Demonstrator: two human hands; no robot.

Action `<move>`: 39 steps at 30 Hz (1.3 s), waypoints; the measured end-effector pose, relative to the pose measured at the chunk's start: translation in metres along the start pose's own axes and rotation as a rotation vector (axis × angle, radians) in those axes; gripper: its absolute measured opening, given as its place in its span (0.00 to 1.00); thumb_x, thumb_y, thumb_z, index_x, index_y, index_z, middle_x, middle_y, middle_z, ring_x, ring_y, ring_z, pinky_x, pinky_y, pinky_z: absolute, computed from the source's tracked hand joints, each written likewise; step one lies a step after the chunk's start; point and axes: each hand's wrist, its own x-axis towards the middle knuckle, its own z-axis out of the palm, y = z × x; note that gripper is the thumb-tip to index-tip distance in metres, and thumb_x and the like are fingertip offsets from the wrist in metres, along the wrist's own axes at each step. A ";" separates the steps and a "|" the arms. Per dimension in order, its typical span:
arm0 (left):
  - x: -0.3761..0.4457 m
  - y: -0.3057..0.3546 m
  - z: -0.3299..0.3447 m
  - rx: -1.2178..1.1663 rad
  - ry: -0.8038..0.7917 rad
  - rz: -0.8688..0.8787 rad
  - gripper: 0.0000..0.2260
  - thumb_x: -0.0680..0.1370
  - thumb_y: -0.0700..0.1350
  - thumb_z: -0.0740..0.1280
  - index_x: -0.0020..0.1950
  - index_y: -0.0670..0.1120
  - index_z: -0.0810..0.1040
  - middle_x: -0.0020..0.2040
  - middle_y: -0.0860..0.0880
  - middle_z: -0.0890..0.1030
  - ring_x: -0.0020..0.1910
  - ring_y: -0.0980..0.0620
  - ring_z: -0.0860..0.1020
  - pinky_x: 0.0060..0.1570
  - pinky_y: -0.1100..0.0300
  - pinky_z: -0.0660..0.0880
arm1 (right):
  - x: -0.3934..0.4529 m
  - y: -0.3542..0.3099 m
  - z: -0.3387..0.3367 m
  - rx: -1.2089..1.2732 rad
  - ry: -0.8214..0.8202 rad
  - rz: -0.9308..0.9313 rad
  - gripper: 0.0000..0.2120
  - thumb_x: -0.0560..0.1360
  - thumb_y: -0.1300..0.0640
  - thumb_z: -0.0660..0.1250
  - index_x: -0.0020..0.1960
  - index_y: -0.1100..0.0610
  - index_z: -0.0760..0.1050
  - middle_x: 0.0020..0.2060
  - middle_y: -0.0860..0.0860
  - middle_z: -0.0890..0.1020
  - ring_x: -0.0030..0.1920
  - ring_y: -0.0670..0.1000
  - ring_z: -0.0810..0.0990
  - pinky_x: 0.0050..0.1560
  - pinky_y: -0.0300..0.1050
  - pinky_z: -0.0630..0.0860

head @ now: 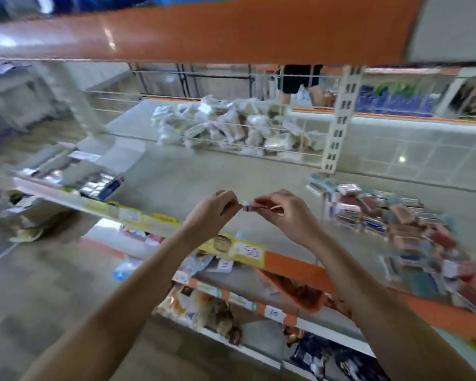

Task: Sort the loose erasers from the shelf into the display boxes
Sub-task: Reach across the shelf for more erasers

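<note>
Both hands meet above the middle of the grey shelf (pixel 193 174). My right hand (pixel 283 213) grips a small red-sleeved eraser (pixel 252 206) with a white end pointing left. My left hand (pixel 217 209) has its fingers curled, the fingertips close to that white end; the blur hides whether they touch it. A heap of loose red, pink and blue erasers (pixel 412 237) lies at the shelf's right. Display boxes (pixel 94 180) holding packs stand at the left front. The picture is motion-blurred.
A pile of clear-wrapped white packets (pixel 231 125) lies behind a wire divider at the shelf's back. An orange shelf beam (pixel 204 31) hangs overhead. Price labels (pixel 248 251) line the front edge. Lower shelves hold bags. A person stands in the far aisle.
</note>
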 end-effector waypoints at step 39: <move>0.092 0.117 0.116 0.043 -0.248 0.346 0.10 0.78 0.48 0.64 0.57 0.47 0.76 0.57 0.47 0.76 0.54 0.47 0.76 0.50 0.52 0.75 | -0.089 0.061 -0.118 -0.294 0.344 0.412 0.17 0.76 0.52 0.65 0.62 0.59 0.76 0.49 0.52 0.82 0.43 0.43 0.74 0.38 0.22 0.66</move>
